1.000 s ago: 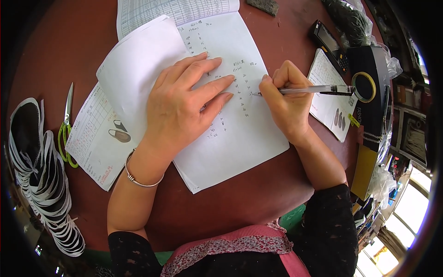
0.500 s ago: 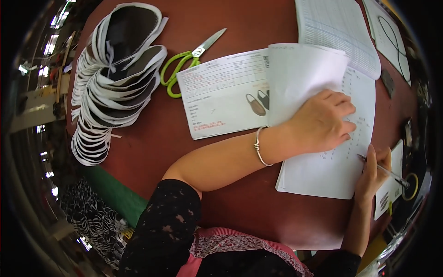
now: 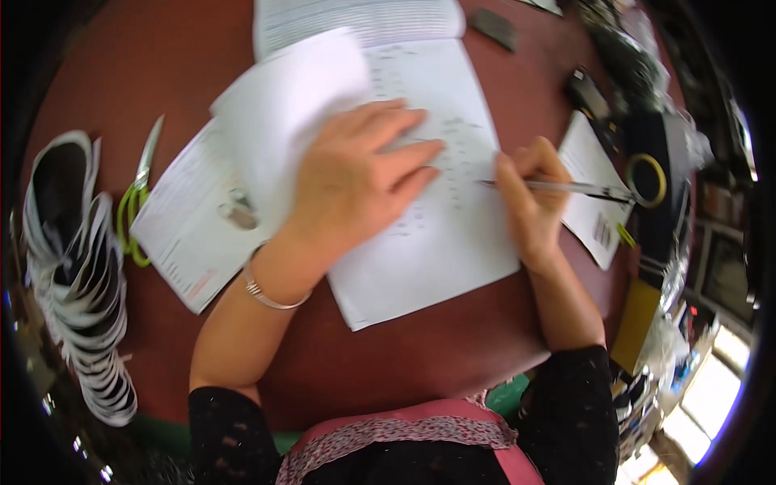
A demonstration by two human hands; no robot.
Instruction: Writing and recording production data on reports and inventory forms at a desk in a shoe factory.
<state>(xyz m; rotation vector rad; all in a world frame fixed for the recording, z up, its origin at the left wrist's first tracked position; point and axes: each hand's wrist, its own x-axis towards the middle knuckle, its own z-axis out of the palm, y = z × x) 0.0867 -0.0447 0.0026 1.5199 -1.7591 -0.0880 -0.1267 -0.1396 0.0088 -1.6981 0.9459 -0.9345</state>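
Observation:
My left hand [image 3: 360,174] lies flat on an open notebook [image 3: 404,279] with handwritten columns, its fingers spread across the page. A curled white sheet [image 3: 279,101] stands up beside that hand, partly behind it. In my right hand [image 3: 533,202] a pen [image 3: 574,187] is gripped, its tip pointing left at the handwriting near the page's right edge. Under the curled sheet a printed form [image 3: 182,218] with a small shoe picture pokes out to the left.
Green-handled scissors [image 3: 137,198] lie left of the form. Further left is a tied stack of dark shoe pieces with white edges [image 3: 81,299]. A dark flat block [image 3: 495,30], another paper [image 3: 594,194] and a yellow-rimmed tape roll [image 3: 647,179] are on the right.
The view has swung right, so everything on the table shifts left. My right hand has come in over the page's right edge with the pen. The left hand stays on the notebook.

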